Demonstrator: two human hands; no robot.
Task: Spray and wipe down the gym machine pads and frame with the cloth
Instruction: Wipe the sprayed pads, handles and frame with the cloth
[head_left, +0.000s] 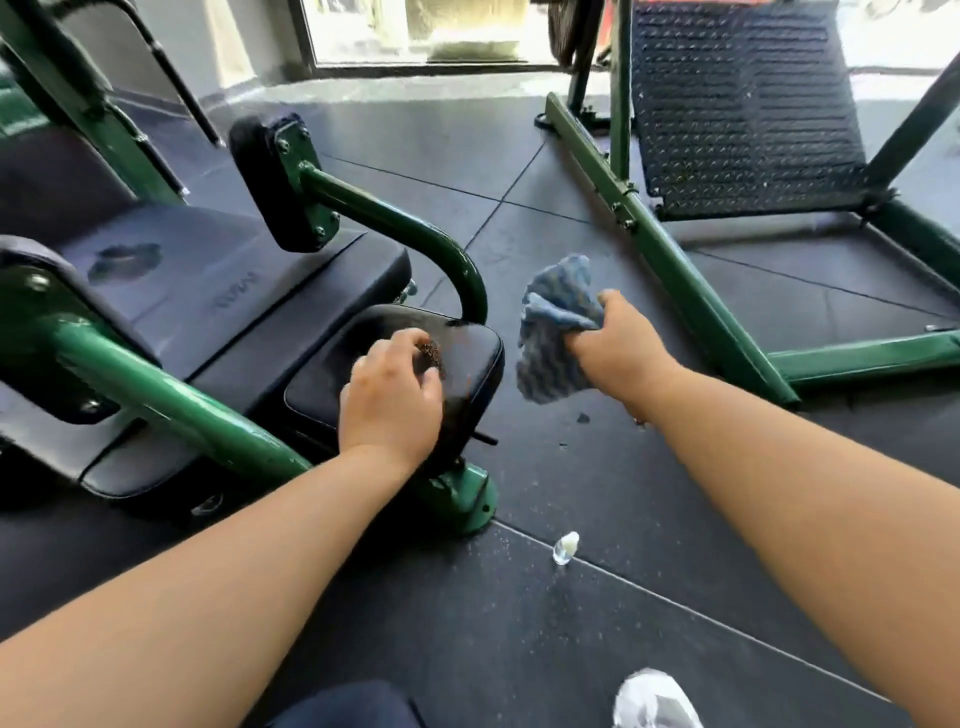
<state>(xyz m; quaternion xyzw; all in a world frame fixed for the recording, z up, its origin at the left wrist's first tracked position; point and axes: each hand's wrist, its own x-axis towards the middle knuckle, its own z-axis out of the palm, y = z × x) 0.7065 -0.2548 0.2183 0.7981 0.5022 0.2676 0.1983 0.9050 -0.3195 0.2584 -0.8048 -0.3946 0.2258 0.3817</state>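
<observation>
The gym machine has a green frame (395, 218) and black pads: a wide seat pad (208, 291), an upright pad (270, 182) and a small front pad (467, 358). The seat pad carries a wet patch (124, 262). My left hand (389, 400) lies on the small front pad, its fingers curled and its thumb and forefinger pinching a brown speckled bit (434, 353) at the pad's surface. My right hand (618, 348) grips a bunched blue cloth (556, 322), held in the air to the right of that pad, apart from it.
A small clear bottle (565, 548) lies on the dark rubber floor in front of the machine's base. A second green frame (675, 270) with a black tread footplate (743, 104) stands at the right. My white shoe (654, 701) shows at the bottom edge.
</observation>
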